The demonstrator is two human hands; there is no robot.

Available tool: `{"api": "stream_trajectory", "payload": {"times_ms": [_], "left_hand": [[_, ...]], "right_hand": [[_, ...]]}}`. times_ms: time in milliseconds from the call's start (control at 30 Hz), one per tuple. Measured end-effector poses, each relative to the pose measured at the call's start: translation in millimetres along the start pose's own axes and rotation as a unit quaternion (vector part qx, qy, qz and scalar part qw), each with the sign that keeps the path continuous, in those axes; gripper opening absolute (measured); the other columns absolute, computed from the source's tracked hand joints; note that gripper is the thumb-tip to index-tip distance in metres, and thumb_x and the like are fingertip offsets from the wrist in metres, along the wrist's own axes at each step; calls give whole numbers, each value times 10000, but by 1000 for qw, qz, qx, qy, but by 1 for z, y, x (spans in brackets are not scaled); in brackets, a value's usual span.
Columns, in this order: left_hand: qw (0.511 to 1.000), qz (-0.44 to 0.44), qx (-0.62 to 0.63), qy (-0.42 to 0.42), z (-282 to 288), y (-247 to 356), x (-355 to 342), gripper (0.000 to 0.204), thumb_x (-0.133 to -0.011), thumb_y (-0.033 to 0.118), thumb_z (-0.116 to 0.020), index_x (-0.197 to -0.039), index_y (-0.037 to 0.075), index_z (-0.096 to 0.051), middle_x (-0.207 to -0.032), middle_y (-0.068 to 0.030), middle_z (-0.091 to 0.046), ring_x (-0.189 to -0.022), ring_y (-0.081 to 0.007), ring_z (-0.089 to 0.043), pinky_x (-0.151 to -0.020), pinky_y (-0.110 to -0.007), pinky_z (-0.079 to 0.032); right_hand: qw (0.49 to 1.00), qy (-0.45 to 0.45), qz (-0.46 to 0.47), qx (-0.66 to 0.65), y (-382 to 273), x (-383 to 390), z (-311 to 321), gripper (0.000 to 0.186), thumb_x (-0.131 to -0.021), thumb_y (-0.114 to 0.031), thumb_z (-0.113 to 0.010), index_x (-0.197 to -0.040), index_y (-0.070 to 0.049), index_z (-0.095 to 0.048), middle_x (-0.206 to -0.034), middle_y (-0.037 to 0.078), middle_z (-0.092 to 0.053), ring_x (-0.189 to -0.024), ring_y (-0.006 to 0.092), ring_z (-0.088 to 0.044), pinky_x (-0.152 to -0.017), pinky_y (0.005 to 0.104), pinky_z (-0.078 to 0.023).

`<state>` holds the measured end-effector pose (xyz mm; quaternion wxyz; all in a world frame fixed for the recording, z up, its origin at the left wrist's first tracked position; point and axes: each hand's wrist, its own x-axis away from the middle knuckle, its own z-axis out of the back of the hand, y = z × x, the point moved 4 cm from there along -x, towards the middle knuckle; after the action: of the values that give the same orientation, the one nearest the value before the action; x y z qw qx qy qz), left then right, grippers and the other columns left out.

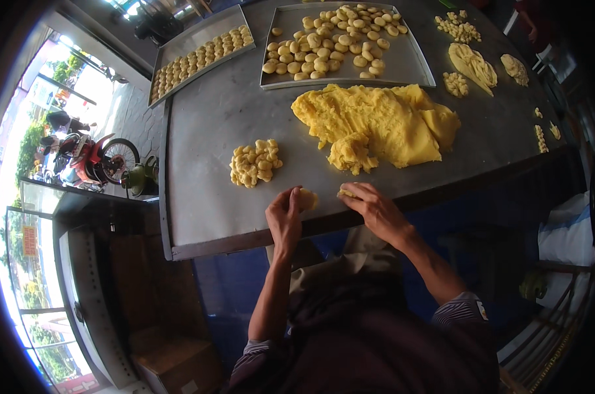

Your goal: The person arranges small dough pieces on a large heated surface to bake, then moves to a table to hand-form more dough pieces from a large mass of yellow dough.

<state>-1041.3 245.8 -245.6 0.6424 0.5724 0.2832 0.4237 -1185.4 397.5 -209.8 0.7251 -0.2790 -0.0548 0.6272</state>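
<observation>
— Looking down from the head view, what are the hands at?

— The left hand (284, 217) is curled round a small yellow dough piece (307, 199), fingers pressed against it at the near edge of the metal table (205, 151). The right hand (375, 209) lies palm down, fingertips pinching another small bit of dough (345, 192) just beside it, at about three o'clock of the first piece.

— And the rest of the dough?

— A big yellow dough mass (383, 121) sits at roughly one o'clock from the hands, near but apart. A heap of small cut lumps (255, 163) lies at eleven o'clock from the left hand.

— Trays?

— Two. A wide tray (412, 65) at twelve o'clock holds shaped dough balls (330, 39); a second tray (179, 41) at ten o'clock, jutting past the table's far corner, carries neat rows of them.

— Anything further off?

— More dough pieces (471, 62) at two o'clock. Beyond the table, at nine o'clock, a parked motorbike (90, 161) stands outside in daylight.
</observation>
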Motion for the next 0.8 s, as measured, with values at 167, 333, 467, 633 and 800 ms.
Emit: {"api": "stream_trajectory", "payload": {"times_ms": [167,333,467,633,800], "left_hand": [[991,12,126,-42,-29,3,5,333,-1001,227,-542,-1147,-58,-633,-961,-107,-686,-848,-151,-654,-773,-286,-555],[971,-21,220,-93,-50,25,11,341,-1026,222,-487,-1127,-70,-631,-1074,-127,-670,-845,-176,-663,-740,-304,-567],[956,-100,-240,-137,-31,4,-22,216,-851,148,-660,-1000,-7,-666,-800,-203,-678,-733,-299,-700,-648,-401,-532],[960,-178,-206,-63,-29,11,-6,227,-773,119,-678,-960,9,-612,-820,-233,-662,-816,-437,-638,-678,-474,-513],[964,-143,-192,-112,-30,1,-4,358,-779,115,-688,-1103,41,-557,-906,-232,-672,-882,-444,-632,-736,-472,-519]], "right_hand": [[971,144,-90,-167,-12,-7,-12,339,-848,37,-584,-1183,6,-625,-1136,187,-618,-1041,345,-598,-885,400,-510],[950,177,-147,-213,-10,-19,-13,305,-835,48,-603,-1127,-12,-667,-1091,140,-657,-1011,350,-607,-882,389,-497],[969,200,-33,-142,-28,-31,-1,263,-814,50,-630,-1054,-24,-705,-1067,127,-669,-954,321,-634,-847,364,-514],[933,167,-120,-296,-33,-32,-15,231,-803,39,-652,-1010,-35,-722,-1044,123,-681,-907,284,-655,-768,348,-545],[987,142,-36,-63,-48,-35,-26,171,-826,1,-666,-989,-9,-718,-966,116,-694,-850,272,-681,-736,333,-554]]}}
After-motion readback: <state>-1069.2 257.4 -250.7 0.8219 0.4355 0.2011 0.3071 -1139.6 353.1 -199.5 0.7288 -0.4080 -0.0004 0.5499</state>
